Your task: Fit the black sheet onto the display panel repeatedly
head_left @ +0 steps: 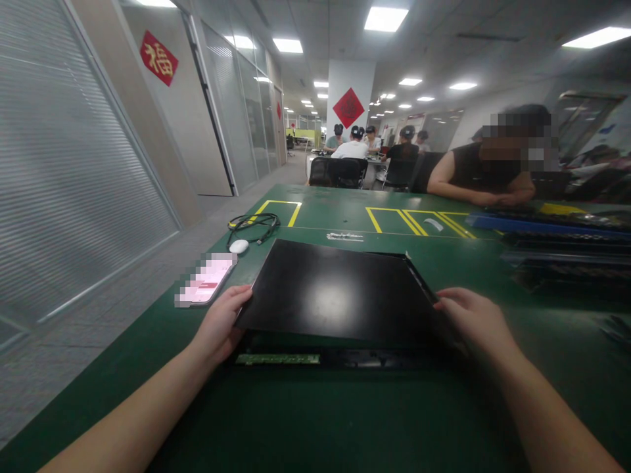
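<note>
A black, glossy display panel (320,289) lies tilted in front of me, its near edge raised over a black frame (367,360). A green circuit strip (279,359) shows along the frame's near side. My left hand (224,322) is closed on the panel's left edge, thumb on top and fingers partly hidden beneath. At the right edge my right hand (470,318) is closed in a pinch, where panel and frame sit close together. The fingers under that edge are hidden, and whether they also touch the frame I cannot tell.
On the green table (345,420), a phone (207,281), a white mouse-like piece (239,246) and a coiled black cable (254,226) lie at left. Dark strips with a blue one (522,223) are stacked at right. Across the table a person (483,164) leans on folded arms.
</note>
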